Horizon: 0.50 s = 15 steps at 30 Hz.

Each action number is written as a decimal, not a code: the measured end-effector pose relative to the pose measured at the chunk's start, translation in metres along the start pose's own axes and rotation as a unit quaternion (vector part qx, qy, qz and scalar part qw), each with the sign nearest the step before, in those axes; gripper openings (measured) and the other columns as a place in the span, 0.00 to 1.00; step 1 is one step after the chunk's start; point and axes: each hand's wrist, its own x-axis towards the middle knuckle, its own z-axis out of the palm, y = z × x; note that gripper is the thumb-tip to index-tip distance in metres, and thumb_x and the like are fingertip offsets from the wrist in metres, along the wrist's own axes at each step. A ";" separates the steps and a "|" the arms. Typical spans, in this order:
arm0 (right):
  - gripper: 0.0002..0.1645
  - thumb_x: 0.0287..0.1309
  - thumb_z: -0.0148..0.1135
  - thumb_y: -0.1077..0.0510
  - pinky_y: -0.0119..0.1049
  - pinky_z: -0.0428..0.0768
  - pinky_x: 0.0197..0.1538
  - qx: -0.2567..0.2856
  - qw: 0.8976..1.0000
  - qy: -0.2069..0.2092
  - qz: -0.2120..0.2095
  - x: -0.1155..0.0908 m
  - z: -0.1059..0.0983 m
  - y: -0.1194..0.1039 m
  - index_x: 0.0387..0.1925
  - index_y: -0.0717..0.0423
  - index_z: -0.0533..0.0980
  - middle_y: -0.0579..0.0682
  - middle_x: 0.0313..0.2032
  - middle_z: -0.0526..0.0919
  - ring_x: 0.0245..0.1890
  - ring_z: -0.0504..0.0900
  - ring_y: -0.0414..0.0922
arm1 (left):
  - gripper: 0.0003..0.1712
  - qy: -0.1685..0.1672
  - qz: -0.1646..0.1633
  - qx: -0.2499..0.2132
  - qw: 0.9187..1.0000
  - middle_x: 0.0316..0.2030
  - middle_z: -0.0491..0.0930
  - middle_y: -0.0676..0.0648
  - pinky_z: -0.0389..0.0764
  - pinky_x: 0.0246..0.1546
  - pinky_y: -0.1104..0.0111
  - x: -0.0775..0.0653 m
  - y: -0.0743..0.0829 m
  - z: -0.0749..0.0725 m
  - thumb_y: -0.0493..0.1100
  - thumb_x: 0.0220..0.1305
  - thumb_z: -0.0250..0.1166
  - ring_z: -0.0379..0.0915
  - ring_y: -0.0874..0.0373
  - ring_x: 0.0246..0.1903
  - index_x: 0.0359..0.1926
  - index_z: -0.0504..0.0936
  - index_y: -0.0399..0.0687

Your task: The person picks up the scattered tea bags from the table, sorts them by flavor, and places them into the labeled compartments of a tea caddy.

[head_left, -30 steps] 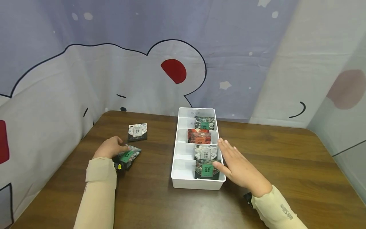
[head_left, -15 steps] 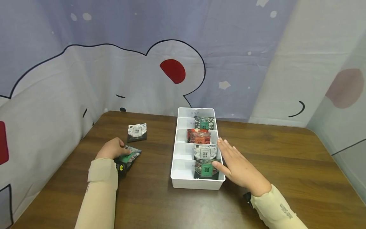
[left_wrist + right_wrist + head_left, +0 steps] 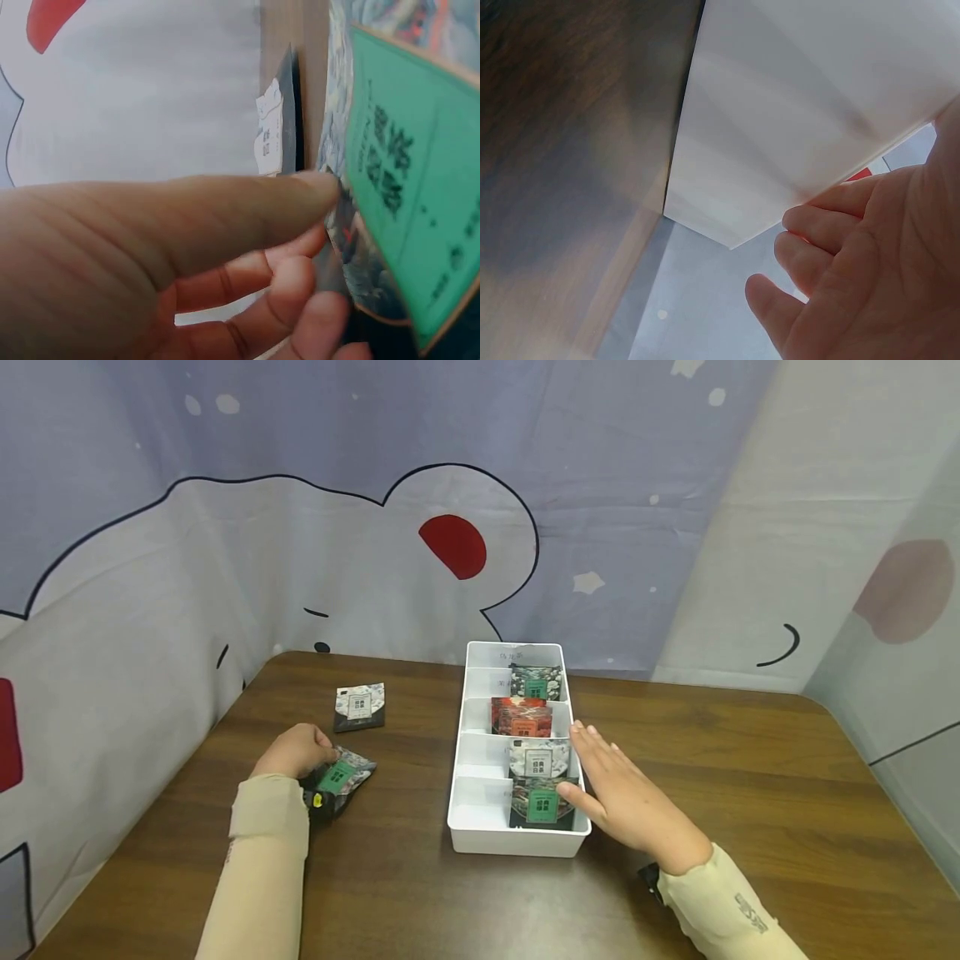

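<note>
My left hand [image 3: 295,750] pinches the edge of a tea sachet with a green label [image 3: 337,775] at the left of the table. In the left wrist view the thumb [image 3: 300,196] lies at the edge of the sachet [image 3: 409,172], with the other fingers curled below. Behind it lies a white-and-black tea sachet [image 3: 360,707]. My right hand [image 3: 633,802] rests with straight fingers along the right rim of a white divided box [image 3: 480,842]; in the right wrist view the fingertips meet the rim of the box [image 3: 780,112].
Tea sachets stand in the right half of the box: a green-labelled one [image 3: 543,806] in front, a white one [image 3: 538,760], red ones [image 3: 521,718], and a dark floral one [image 3: 537,682] farther back. A patterned curtain [image 3: 337,552] hangs behind the wooden table [image 3: 750,760].
My left hand has shifted slightly right on the green-labelled sachet, whose label shows more fully now than half a second ago. The right hand and the box stay in place.
</note>
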 end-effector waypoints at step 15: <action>0.47 0.76 0.48 0.38 0.59 0.51 0.77 0.003 1.000 0.000 0.001 0.000 0.000 0.000 0.78 0.66 0.49 0.62 0.78 0.51 0.78 0.49 0.60 | 0.46 -0.055 -0.017 0.057 0.997 0.49 0.71 0.24 0.77 0.51 0.45 -0.011 0.022 0.000 0.53 0.58 0.75 0.72 0.38 0.44 0.58 0.62 0.20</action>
